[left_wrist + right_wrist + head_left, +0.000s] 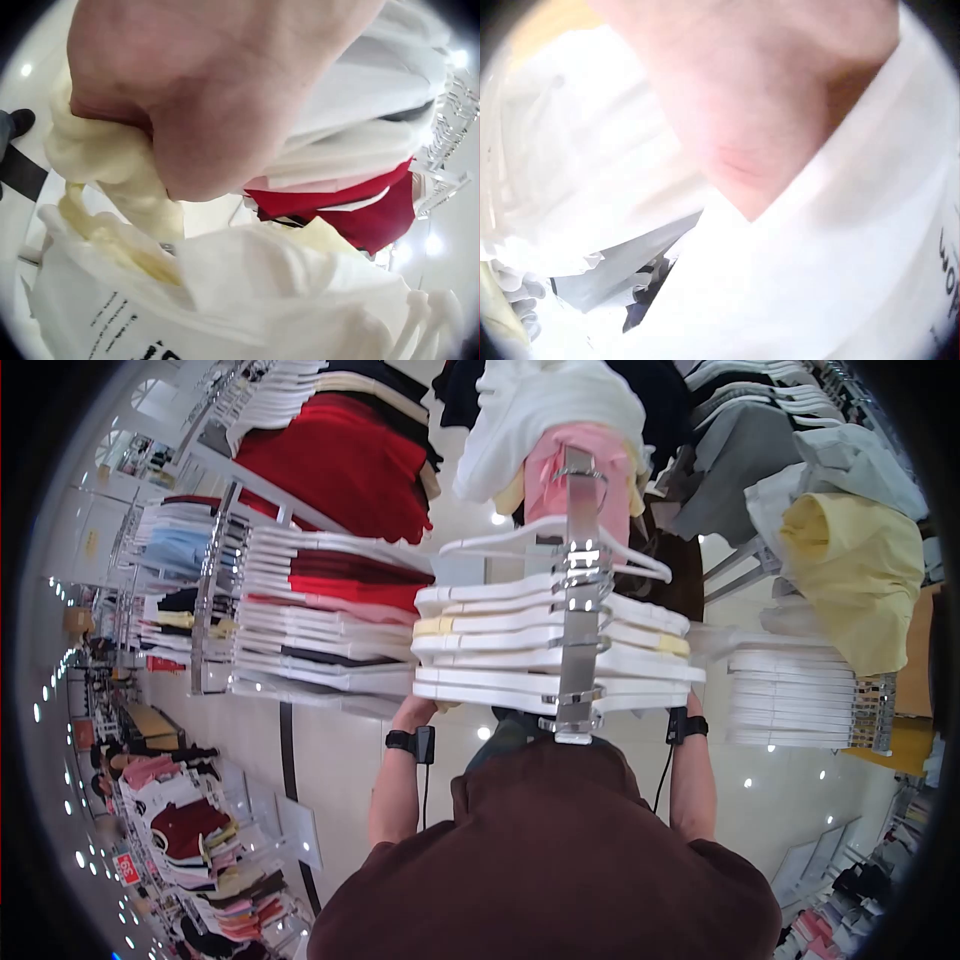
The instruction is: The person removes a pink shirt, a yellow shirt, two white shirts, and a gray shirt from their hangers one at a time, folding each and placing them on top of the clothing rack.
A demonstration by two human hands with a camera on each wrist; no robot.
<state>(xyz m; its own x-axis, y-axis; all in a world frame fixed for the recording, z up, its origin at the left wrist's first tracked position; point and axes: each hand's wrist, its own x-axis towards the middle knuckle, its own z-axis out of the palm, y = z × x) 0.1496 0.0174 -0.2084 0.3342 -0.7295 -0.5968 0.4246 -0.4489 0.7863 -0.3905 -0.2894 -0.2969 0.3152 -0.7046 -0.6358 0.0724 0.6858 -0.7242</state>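
Note:
Below the near row of white hangers (490,689), my left hand (415,710) and right hand (693,705) reach forward, one on each side of the rail (579,630). In the left wrist view, my left hand (202,97) grips a bunched pale yellow garment (112,154). A white shirt (247,285) with black lettering hangs just beneath it. In the right wrist view, my right hand (757,112) is against a white shirt (817,247) with dark lettering. Its fingers are hidden, so I cannot tell whether they grip the cloth.
White and red garments hang on a rack (330,600) to the left. Another row of white hangers (790,695) is at the right, with a pale yellow garment (860,575) above it. Pink and white clothes (575,470) lie over the rail ahead.

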